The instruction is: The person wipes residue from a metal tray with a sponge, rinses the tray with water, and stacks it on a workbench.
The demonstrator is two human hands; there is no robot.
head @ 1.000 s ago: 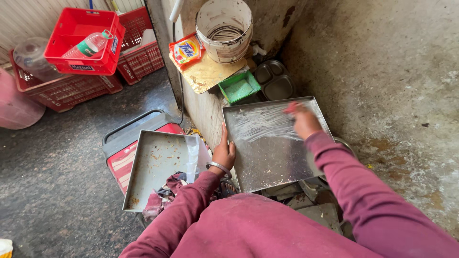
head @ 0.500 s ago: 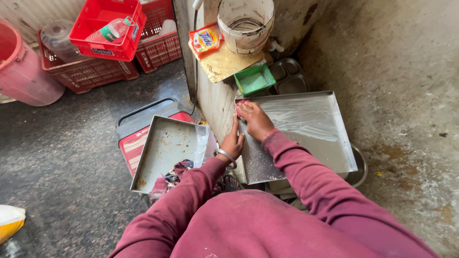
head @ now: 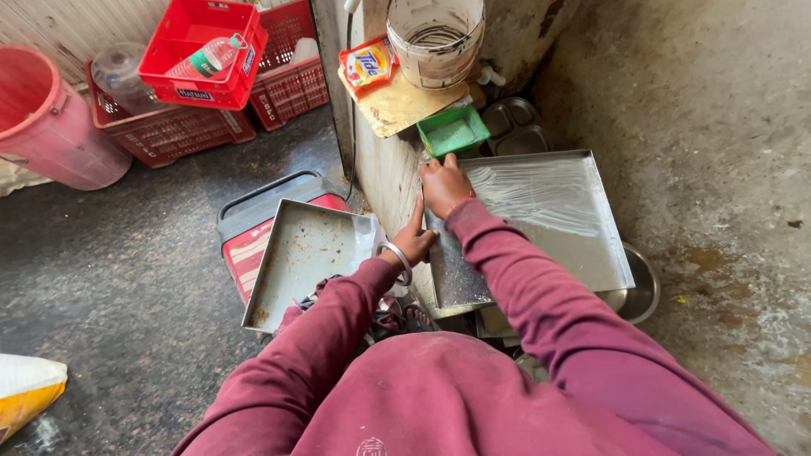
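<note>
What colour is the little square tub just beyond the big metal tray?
Green, seen in the head view: the small tub sits just beyond the right hand.

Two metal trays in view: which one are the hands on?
The right-hand tray, wet and shiny: the right hand presses on its surface, the left hand grips its edge. The other tray, crumb-speckled on the red case, is untouched.

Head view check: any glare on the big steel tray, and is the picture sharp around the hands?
Head view: streaky sheen across the big steel tray, not blown out; right hand and left hand sharp, no motion blur; daylight soft, shadows faint; edges slightly bowed by the wide lens.
</note>
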